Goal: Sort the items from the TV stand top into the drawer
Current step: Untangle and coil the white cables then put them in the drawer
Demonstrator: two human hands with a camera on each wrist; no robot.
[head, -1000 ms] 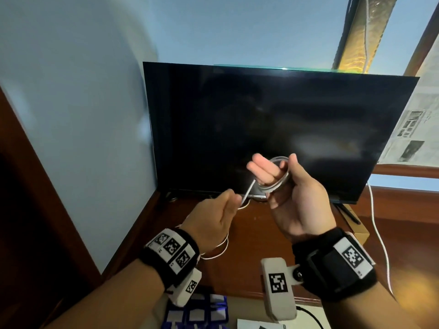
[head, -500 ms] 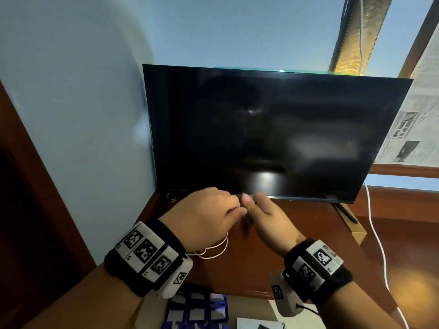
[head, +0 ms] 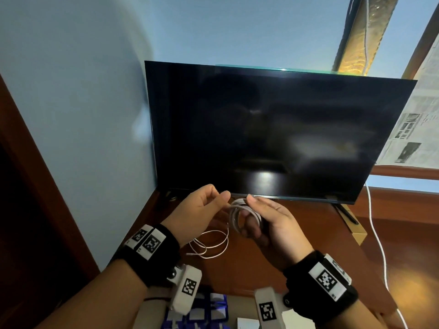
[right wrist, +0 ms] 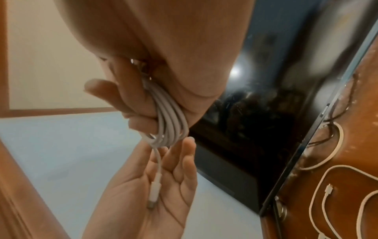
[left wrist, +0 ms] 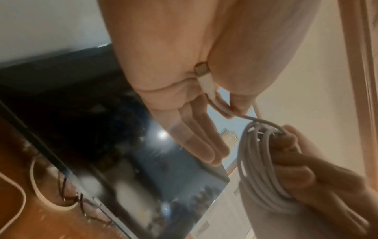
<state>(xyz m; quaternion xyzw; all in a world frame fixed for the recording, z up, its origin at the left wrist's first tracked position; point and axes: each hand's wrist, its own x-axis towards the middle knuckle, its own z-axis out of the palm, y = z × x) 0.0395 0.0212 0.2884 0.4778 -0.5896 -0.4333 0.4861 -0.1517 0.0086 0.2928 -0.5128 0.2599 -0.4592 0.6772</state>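
Note:
A white cable coil [head: 238, 216] is wound round the fingers of my right hand [head: 250, 211], which grips it just above the TV stand top [head: 308, 248] and below the TV's lower edge. The coil [right wrist: 169, 122] is clamped between thumb and fingers in the right wrist view. My left hand [head: 213, 200] is close on the left and pinches the cable's free end. Its plug [left wrist: 203, 76] lies along the left palm, also seen as the plug [right wrist: 153, 196]. A second white cable [head: 211, 245] lies loose on the stand under my left hand.
The black TV [head: 273, 129] stands right behind my hands. An open drawer [head: 247, 325] at the bottom edge holds blue packets [head: 204, 312]. A white cord [head: 377, 241] hangs at the right, past a cardboard box [head: 356, 232]. A blue wall [head: 83, 138] closes the left side.
My right hand came down from in front of the screen with the coil. Both hands met low by the TV's edge, then drew slightly apart, with the cable's short end between them.

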